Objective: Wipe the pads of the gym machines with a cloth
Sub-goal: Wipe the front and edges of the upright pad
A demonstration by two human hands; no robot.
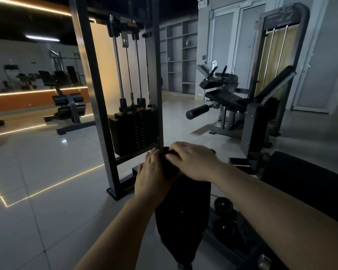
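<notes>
No text, label or number is legible anywhere.

The pad (183, 207) under the hands is plain black, and the cloth (170, 162) on it is dark, nearly the same shade. The weight stack (133, 131) is black within a dark grey steel frame (94, 90). The floor tiles (37, 162) are glossy pale grey, crossed by thin warm-yellow light lines. A far wall band (27, 100) glows orange.

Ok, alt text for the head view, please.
Both hands, left hand and right hand, rest on a dark cloth at the top of a black pad. A weight stack stands behind it on the gym's tiled floor.
</notes>
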